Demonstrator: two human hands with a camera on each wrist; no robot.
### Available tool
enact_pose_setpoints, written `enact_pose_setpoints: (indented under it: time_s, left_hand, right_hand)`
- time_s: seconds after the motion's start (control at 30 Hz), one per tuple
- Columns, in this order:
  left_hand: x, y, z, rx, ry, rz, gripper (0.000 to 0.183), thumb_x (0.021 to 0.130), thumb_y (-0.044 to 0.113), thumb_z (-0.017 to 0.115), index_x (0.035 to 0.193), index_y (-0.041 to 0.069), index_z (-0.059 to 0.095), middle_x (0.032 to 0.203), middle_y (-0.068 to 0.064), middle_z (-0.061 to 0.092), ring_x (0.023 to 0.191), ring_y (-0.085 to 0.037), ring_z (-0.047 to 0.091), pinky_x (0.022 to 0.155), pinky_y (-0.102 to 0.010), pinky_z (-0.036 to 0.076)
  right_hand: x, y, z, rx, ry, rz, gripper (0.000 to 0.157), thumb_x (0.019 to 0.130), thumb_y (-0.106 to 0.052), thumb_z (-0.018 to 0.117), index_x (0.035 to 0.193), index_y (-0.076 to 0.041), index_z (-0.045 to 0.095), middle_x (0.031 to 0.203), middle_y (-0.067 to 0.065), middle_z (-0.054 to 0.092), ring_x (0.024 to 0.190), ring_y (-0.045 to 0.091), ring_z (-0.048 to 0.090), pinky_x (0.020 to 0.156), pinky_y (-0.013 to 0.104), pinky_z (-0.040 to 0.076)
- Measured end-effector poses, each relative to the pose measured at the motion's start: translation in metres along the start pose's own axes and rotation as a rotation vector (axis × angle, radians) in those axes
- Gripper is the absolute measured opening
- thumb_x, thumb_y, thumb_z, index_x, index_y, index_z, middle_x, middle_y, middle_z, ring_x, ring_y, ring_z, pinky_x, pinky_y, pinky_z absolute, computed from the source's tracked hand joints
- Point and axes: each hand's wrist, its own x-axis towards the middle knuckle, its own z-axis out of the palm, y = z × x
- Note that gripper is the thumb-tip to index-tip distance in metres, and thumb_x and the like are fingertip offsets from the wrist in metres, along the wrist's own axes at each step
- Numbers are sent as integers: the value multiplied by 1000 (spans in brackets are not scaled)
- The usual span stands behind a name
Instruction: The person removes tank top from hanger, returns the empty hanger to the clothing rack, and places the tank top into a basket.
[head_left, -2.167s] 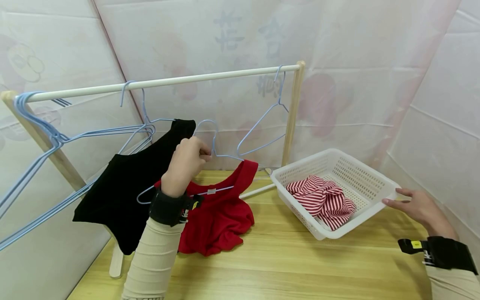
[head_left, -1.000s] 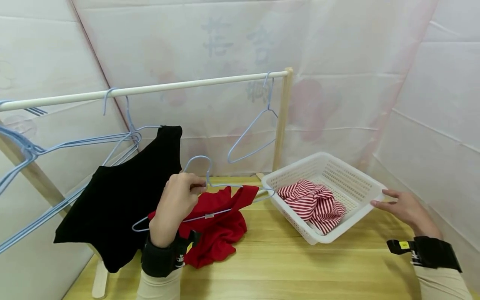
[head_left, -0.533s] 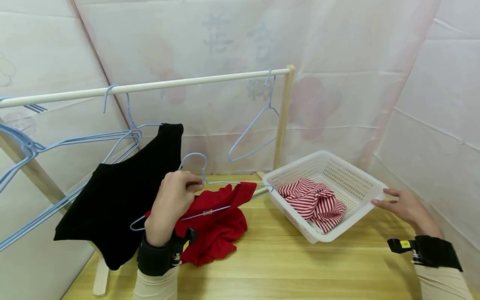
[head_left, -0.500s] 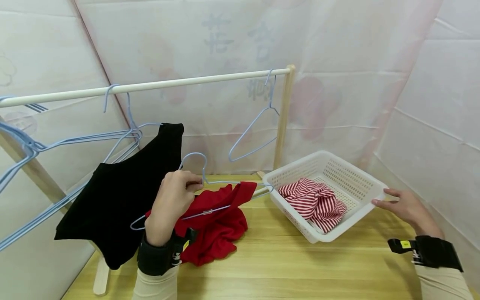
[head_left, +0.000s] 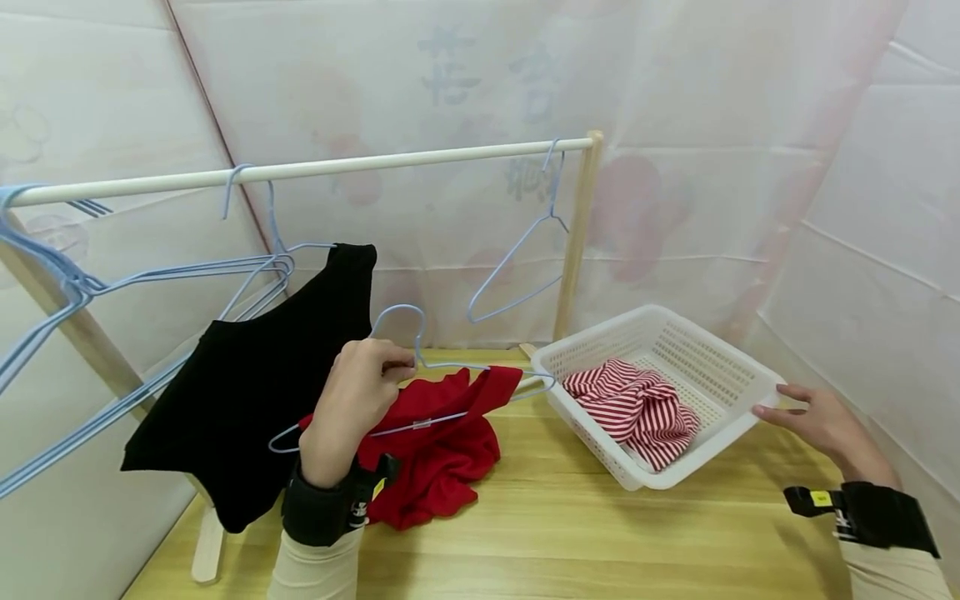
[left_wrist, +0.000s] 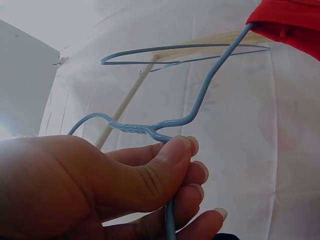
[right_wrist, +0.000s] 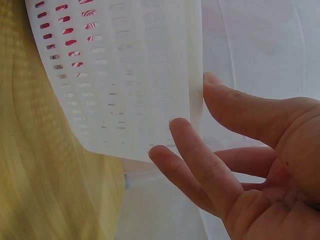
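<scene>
Red cloth top (head_left: 453,467), head view: draped on a light-blue wire hanger (head_left: 450,365), below and just to the right of the left hand (head_left: 352,404), lower folds bunched at the yellow wood-grain table (head_left: 570,542). Left hand pinches this hanger near its neck; the hook stands above the fingertips, off the white rail (head_left: 420,158). Right hand (head_left: 832,432) holds a white slotted plastic basket (head_left: 727,443) by the rim at the corner nearest it. Red-and-white striped cloth (head_left: 637,408) lies crumpled inside, left of the right hand. Black cloth top (head_left: 255,392) hangs from the rail, left of the left hand. A bare blue hanger (head_left: 509,256) hangs between the hands, farther off than both.

Left wrist view: thumb and fingertips grasp the blue wire beside the twisted neck; red cloth near, apart from the fingers.

Right wrist view: thumb at the rim, two fingertips against the slotted outer wall. Striped cloth shows through the slots. Whether the basket bears fully on the table: cannot tell.
</scene>
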Motion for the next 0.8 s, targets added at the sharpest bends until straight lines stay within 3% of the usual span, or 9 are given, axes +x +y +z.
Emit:
enact_pose_setpoints:
  time_s: [0.37, 0.6, 0.8]
  left_hand:
    - [-2, 2, -2, -10, -5, 2, 11, 88, 0, 77, 98, 3, 83, 90, -10, 78, 81, -23, 66, 71, -38, 59]
    - [-2, 4, -3, -20, -15, 0, 11, 88, 0, 77, 97, 3, 83, 90, -10, 78, 79, -22, 66, 69, -35, 57]
    - [-3, 3, -4, -20, -1, 13, 11, 87, 0, 78, 97, 3, 83, 88, -9, 78, 77, -21, 64, 67, -34, 56]
  right_hand:
    - [3, 3, -1, -38, 20, -12, 98, 101, -55, 58, 152, 20, 19, 146, 52, 27, 127, 67, 46, 85, 71, 49]
    - [-2, 2, -6, -50, 26, -30, 100, 102, -53, 57, 154, 19, 11, 143, 50, 36, 125, 68, 47, 83, 70, 50]
    - [-19, -31, -13, -87, 213, -25, 94, 102, -52, 57, 159, 10, 14, 139, 50, 40, 122, 71, 44, 80, 72, 49]
